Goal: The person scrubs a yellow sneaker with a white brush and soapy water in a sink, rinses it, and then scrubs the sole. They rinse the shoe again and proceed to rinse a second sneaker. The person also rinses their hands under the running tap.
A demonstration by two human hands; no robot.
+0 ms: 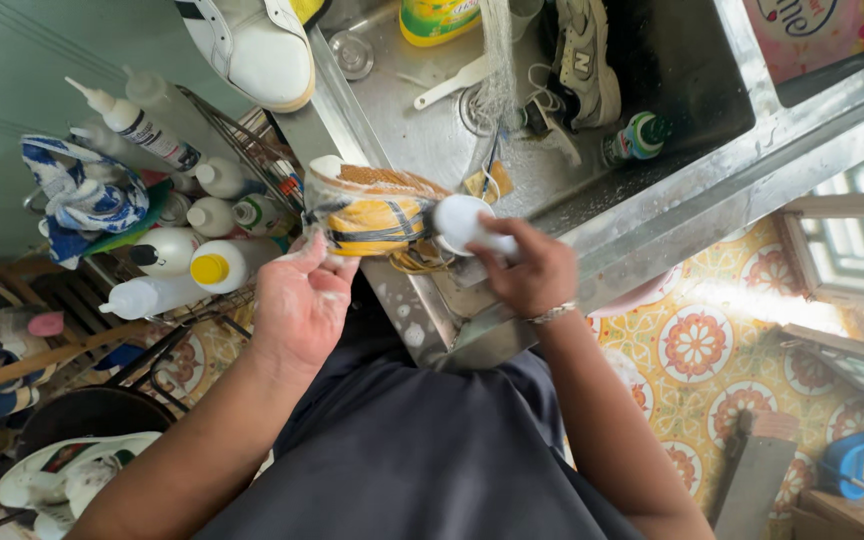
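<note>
Gripping a yellow sneaker (372,215) with my left hand (300,300), fingers wrapped on its near side, thumb under; I'm holding it over the front rim of the steel sink (652,215). Right hand (534,272) is clamped on a white round-headed brush (460,224), brush head pressed against the sneaker's end. Sneaker has black stripes and a tan upper, looks wet, laces dangling below it. Bracelet on my right wrist.

Water stream (498,50) falls into the sink basin. Lying in the basin: a grey sneaker (584,60), a white long-handled brush (452,82), a green-capped bottle (636,138) on its side. Yellow-green detergent bottle (438,20) stands at the far side. White sneaker (257,45) sits on the sink's left ledge.

Left of me, a wire rack (242,140) packed with white squeeze bottles (167,250), one with a yellow cap (210,268). Blue-white cloth (82,195) hangs beside the rack. Another white shoe (62,480) low left on the floor. Patterned floor tiles (697,345) on the right.
</note>
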